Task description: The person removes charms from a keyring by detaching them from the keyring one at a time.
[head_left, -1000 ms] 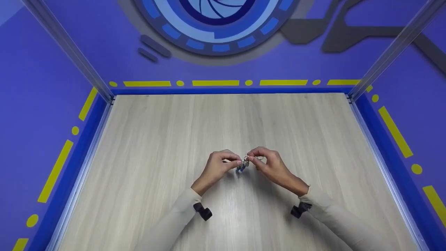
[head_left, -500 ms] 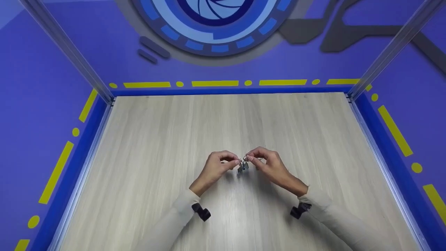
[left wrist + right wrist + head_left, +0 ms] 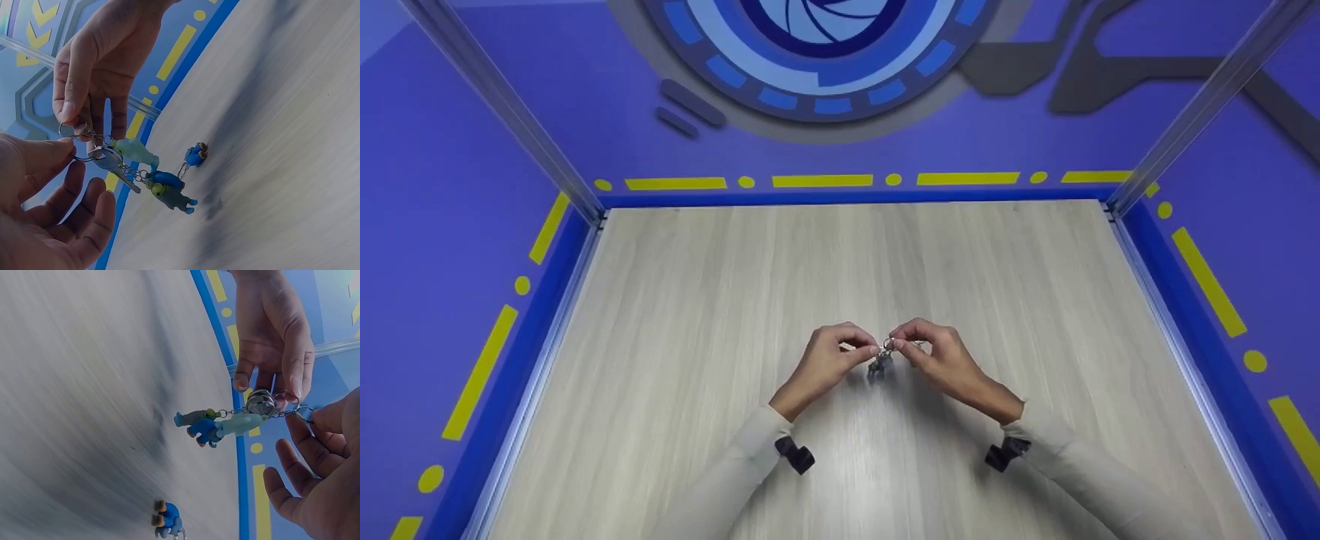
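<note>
My left hand [image 3: 834,358] and right hand [image 3: 943,354] meet over the table, thumb and finger of each pinching thin metal key rings. In the right wrist view, the right hand [image 3: 332,455] grips one ring [image 3: 304,407], close to another at the left thumb. A silver key [image 3: 109,160] hangs beneath the fingers in the left wrist view. Small figurines dangle on chains beside it: a pale green one [image 3: 135,152], a blue one [image 3: 166,179] and a grey-green one [image 3: 173,198]. Apart from the bunch is another blue figurine [image 3: 167,515] with a metal ring.
A pale wood-grain table [image 3: 697,285] spreads beneath the hands. Purple-blue panels [image 3: 840,161] with yellow marks enclose its back and sides. Metal posts [image 3: 510,112] stand at the back corners. A black wrist camera [image 3: 795,454] sits at the left cuff.
Both hands stay in nearly the same place with their pinch on the rings. The hanging figurines have swung and turned slightly beneath them.
</note>
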`<state>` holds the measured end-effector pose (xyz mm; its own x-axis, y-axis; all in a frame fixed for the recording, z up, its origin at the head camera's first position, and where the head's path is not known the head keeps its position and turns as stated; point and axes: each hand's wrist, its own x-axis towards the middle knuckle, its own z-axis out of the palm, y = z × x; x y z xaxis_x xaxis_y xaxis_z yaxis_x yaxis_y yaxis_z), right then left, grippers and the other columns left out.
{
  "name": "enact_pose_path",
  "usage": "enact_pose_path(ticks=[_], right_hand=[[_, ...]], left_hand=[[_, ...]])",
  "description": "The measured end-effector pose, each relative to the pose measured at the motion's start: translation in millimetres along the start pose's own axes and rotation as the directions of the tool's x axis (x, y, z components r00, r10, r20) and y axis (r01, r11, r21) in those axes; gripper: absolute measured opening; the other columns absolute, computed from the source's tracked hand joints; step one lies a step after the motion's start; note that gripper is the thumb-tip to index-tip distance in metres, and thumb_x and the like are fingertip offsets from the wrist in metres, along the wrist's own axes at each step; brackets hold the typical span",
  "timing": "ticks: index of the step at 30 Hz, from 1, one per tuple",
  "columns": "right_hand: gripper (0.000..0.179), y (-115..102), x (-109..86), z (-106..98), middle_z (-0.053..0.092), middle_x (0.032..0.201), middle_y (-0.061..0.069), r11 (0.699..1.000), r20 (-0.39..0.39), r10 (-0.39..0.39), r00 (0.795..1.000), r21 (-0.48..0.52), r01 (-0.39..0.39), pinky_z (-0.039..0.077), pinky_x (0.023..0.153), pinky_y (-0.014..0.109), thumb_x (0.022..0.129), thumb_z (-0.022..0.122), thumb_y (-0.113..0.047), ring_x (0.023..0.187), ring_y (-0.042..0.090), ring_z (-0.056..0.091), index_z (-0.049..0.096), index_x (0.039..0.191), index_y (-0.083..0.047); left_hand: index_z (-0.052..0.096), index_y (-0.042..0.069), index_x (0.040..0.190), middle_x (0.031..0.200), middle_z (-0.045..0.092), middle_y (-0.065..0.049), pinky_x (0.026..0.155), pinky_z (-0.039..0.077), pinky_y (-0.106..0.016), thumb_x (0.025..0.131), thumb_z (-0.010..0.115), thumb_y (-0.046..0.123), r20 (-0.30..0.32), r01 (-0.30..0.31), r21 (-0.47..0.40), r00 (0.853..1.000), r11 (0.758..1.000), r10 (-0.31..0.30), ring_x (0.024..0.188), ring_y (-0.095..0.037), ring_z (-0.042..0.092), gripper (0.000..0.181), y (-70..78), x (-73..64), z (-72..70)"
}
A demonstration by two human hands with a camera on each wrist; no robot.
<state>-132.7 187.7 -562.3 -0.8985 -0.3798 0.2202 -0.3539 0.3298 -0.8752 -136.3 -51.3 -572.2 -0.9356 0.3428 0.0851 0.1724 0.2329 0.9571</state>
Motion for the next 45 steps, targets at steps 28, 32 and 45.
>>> enact_pose_path(ticks=[28,32,45], right_hand=[[0.005,-1.6,-4.8,2.2,0.079,0.114,0.01,0.996,-0.062,0.025,0.998,0.091,-0.019,0.056,0.07,0.023,0.107,0.071,-0.004,0.094,0.018,0.071,0.074,0.103,-0.007],[0.006,-2.9,-3.5,1.7,0.079,0.116,0.009,0.998,-0.07,0.013,0.997,0.057,-0.009,0.057,0.069,0.023,0.107,0.071,-0.006,0.101,0.022,0.073,0.074,0.102,-0.007],[0.005,2.4,-3.0,1.1,0.079,0.114,0.006,0.978,-0.071,-0.161,0.984,-0.145,0.149,0.059,0.093,0.037,0.103,0.075,-0.002,0.105,0.027,0.076,0.074,0.107,-0.005]], left_hand=[[0.082,0.005,0.102,0.098,0.079,0.002,0.082,0.058,-0.029,0.1,0.081,0.011,-0.035,-0.038,-0.119,0.999,0.992,0.034,0.093,-0.013,0.071,0.006,-3.7,-1.5,-0.6],[0.082,0.006,0.1,0.097,0.079,0.004,0.081,0.059,-0.032,0.1,0.08,0.011,-0.043,-0.06,-0.042,0.997,0.997,0.058,0.091,-0.012,0.071,0.005,1.9,-0.3,-0.4],[0.084,0.007,0.1,0.091,0.079,0.003,0.081,0.059,-0.036,0.097,0.082,0.003,-0.02,-0.089,0.109,0.996,0.99,0.091,0.084,-0.009,0.069,0.006,13.4,1.3,6.1]])
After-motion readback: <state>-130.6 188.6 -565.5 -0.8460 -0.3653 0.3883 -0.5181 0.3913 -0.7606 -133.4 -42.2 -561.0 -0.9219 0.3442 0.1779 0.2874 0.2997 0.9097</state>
